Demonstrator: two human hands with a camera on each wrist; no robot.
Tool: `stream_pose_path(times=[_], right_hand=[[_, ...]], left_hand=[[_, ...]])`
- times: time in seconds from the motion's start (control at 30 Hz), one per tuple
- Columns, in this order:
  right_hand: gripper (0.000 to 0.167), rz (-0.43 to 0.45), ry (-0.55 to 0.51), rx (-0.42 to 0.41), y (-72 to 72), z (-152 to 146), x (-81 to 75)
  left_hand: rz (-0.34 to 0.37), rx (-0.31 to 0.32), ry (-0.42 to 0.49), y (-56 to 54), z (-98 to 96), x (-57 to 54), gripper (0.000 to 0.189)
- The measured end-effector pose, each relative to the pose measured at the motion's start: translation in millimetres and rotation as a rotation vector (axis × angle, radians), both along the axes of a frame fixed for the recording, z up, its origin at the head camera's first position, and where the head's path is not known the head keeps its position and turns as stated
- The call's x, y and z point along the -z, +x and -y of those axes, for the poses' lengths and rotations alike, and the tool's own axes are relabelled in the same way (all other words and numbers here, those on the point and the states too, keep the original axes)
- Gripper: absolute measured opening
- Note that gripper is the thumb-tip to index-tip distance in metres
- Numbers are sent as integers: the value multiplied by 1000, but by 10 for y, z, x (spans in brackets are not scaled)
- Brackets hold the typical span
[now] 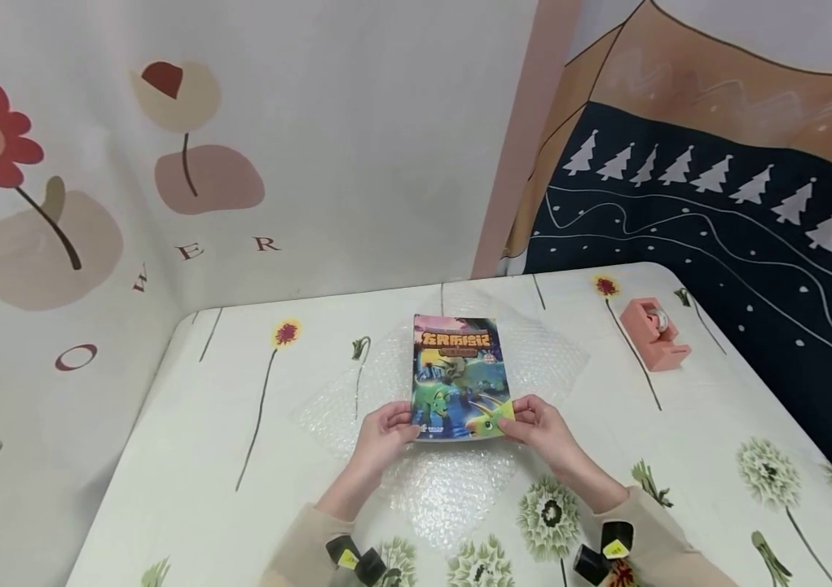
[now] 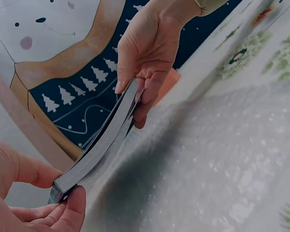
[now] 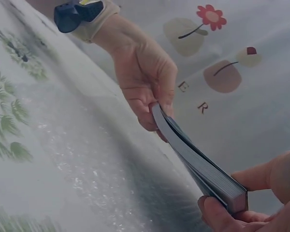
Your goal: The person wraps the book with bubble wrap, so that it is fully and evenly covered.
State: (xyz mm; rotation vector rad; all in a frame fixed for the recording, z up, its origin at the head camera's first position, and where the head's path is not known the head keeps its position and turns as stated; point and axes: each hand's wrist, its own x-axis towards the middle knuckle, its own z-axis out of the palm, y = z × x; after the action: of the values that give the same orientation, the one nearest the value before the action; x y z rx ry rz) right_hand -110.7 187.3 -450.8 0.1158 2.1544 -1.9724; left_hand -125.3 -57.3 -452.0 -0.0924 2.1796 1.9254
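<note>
A thick paperback book (image 1: 460, 379) with a colourful dinosaur cover is held up over the sheet of bubble wrap (image 1: 452, 497). My left hand (image 1: 385, 436) pinches its lower left corner, thumb on the cover and fingers beneath. At the lower right corner my right hand (image 1: 543, 428) grips it the same way. The left wrist view shows the book's page edge (image 2: 99, 142) bowed slightly between both hands, apart from the bubble wrap (image 2: 208, 159). In the right wrist view, the pages (image 3: 203, 164) fan a little near the cover.
A pink tape dispenser (image 1: 653, 336) stands at the right back of the table. The table is covered by a flower-print cloth (image 1: 188, 456). Behind it hang a pale printed curtain (image 1: 357, 163) and a dark cloth with white trees (image 1: 716, 236).
</note>
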Motion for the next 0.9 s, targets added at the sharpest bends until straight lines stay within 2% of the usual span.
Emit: stream_pose_path(times=[0.5, 0.63, 0.77, 0.9], right_hand=[[28, -21, 45, -84, 31, 52, 108], [27, -43, 98, -86, 28, 45, 126], [27, -83, 203, -102, 22, 33, 169], [27, -137, 294, -133, 18, 29, 210]], left_hand=[[20, -1, -101, 10, 102, 207, 41], [18, 7, -139, 11, 112, 234, 40], [-18, 18, -211, 1, 115, 249, 39], [-90, 56, -295, -10, 124, 254, 38]])
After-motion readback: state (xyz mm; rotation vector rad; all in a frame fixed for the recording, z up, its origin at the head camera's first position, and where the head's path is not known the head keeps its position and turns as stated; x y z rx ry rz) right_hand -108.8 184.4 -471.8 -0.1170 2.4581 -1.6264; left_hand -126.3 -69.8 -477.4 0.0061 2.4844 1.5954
